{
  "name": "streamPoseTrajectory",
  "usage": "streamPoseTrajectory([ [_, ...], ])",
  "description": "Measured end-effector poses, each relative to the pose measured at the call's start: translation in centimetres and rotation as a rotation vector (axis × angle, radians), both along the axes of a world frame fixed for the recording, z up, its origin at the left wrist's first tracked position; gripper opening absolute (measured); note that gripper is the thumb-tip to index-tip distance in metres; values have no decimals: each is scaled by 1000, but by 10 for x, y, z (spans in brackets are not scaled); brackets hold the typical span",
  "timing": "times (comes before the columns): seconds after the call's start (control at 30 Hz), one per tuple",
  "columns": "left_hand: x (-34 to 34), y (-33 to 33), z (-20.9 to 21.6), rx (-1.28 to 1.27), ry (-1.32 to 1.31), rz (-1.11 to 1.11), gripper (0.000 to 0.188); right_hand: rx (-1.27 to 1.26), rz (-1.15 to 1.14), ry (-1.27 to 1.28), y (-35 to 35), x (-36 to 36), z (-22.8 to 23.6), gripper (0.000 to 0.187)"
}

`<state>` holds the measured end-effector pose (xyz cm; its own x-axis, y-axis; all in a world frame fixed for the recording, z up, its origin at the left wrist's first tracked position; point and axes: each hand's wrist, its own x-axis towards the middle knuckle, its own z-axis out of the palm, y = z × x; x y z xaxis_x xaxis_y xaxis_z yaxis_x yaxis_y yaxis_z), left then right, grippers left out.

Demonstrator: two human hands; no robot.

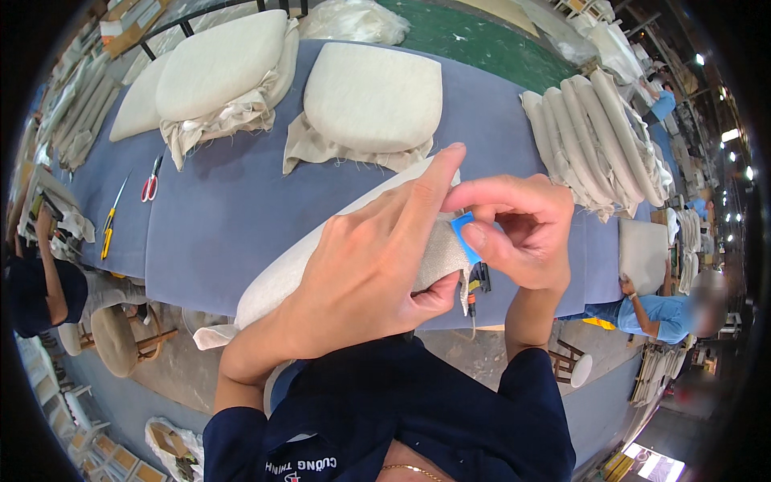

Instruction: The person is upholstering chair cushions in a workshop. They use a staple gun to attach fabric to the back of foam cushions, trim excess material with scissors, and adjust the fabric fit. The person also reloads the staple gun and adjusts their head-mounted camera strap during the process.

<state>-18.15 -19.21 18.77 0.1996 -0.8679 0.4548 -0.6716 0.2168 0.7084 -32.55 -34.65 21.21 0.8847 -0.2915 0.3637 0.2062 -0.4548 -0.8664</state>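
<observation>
My left hand point(361, 249) grips a beige fabric-covered seat cushion point(273, 277), held tilted above the near side of the table. Its index finger is stretched out along the far side, and its thumb shows beneath the edge. At the cushion's right end, my right hand point(526, 229) pinches a small flat blue piece point(466, 234) between thumb and index finger. The blue piece lies against the fabric edge; its material is unclear. Just below, a dark tool with an orange part point(480, 279) is mostly hidden by the cushion and my hand.
On the blue-grey table point(201, 233) lie a padded cushion point(373, 96), a cushion stack point(221, 72) and a row of cushions point(598, 136). Red-handled scissors point(150, 181) and a yellow cutter point(108, 231) lie left. Co-workers stand left point(48, 281) and right point(654, 313).
</observation>
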Motion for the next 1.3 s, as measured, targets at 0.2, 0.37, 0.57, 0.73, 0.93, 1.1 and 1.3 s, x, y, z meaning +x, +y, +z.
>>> streamPoseTrajectory([
  [0.2, 25, -1, 1, -79, -9, 15, 84, 160, -154, -126, -8, 5, -32, 21],
  [0.37, 72, 0, 4, -75, 52, 6, 57, 293, -698, -50, -103, -30, -202, 23],
  [0.57, 95, -7, 10, 33, 177, -64, 46, -397, -1105, 362, -158, -210, -438, 29],
  [0.73, 104, 7, 10, 50, 184, 18, 43, -160, -1104, 720, -42, -215, -460, 59],
  [0.93, 106, -10, 0, -85, 57, -30, 41, -380, -1007, 947, -23, -183, -450, 90],
  [1.1, 98, -16, 1, -161, 6, -61, 37, -263, -857, 1037, -83, -187, -429, 75],
  [1.3, 99, 3, 1, -127, 13, -26, 36, 571, -626, 492, -71, -145, -280, 41],
])
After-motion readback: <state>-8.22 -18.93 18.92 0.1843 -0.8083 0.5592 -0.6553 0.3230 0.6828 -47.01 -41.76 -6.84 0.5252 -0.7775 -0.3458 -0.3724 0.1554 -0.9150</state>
